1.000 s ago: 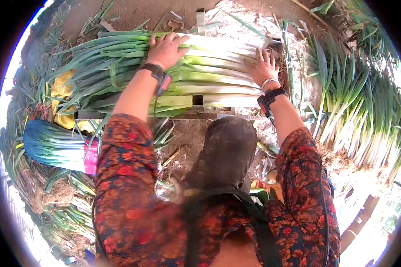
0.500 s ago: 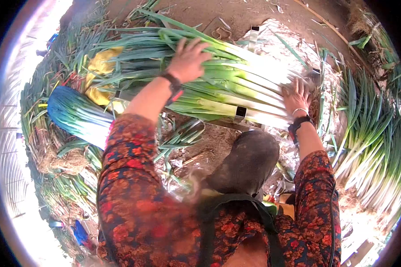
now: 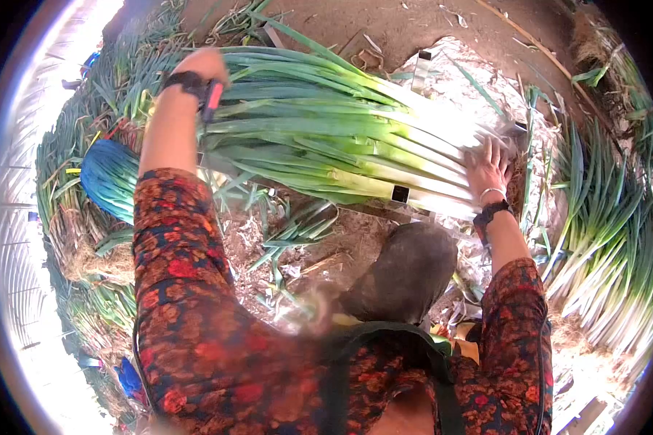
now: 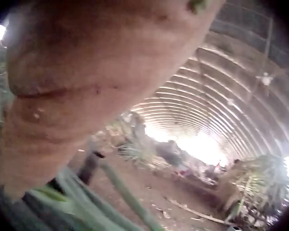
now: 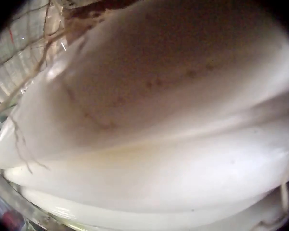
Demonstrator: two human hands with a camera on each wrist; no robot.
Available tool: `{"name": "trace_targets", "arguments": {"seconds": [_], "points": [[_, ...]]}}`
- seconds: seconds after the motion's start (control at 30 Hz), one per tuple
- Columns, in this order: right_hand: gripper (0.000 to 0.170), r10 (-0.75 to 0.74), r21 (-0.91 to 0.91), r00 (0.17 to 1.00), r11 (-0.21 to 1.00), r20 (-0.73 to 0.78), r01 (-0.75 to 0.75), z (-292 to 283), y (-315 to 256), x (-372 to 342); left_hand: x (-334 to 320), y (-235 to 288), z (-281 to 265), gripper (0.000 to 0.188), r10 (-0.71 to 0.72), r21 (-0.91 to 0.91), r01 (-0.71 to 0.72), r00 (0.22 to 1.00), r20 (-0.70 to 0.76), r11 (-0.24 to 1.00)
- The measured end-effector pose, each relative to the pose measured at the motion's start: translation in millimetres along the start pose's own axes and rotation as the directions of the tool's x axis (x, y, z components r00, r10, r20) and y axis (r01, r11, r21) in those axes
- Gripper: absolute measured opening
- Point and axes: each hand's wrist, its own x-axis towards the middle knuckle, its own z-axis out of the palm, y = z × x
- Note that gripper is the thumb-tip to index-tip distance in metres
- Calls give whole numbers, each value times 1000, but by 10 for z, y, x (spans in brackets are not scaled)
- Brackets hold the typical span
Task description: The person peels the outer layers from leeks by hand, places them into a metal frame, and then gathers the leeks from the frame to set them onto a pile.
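Note:
A wide layer of long green onions [image 3: 326,134] lies across a low metal frame, green leaves to the left and white stalks to the right. My right hand [image 3: 488,170] rests on the white root ends with its fingers extended. In the right wrist view, the white stalks [image 5: 149,185] fill the picture close up, with thin roots at the left. My left hand [image 3: 204,65] is blurred at the far-left leaf ends, its fingers hidden from the head camera. The left wrist view has that hand [image 4: 82,72] large above green leaves [image 4: 86,202].
Upright metal posts [image 3: 400,193] stand at the frame's edges. More green onions [image 3: 609,232] are piled at the right, and a blue-wrapped bundle [image 3: 109,177] lies at the left. Loose leaves [image 3: 297,232] litter the soil near a dark-covered knee [image 3: 403,272].
My left hand has slid left from the middle of the green onions to their leaf ends. The right hand stays at the root ends. The head view has shifted and turned.

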Motion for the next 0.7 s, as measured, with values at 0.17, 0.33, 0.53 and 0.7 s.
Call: {"name": "trace_targets", "arguments": {"seconds": [0.17,0.33,0.53,0.7], "points": [[73,-11,-6,998,1000,-60,11,43,-9,10,194,1603,-329,27,191,-298,-454,761,-620,840],[75,-28,11,997,1000,-76,29,108,32,40,430,2559,111,63,345,-322,-364,931,-117,874],[76,-23,11,998,1000,-64,24,96,25,43,854,1826,387,73,173,-354,-113,974,144,928],[77,-37,36,995,999,-89,40,111,46,24,843,1387,508,69,45,-203,-5,980,195,979]]}}
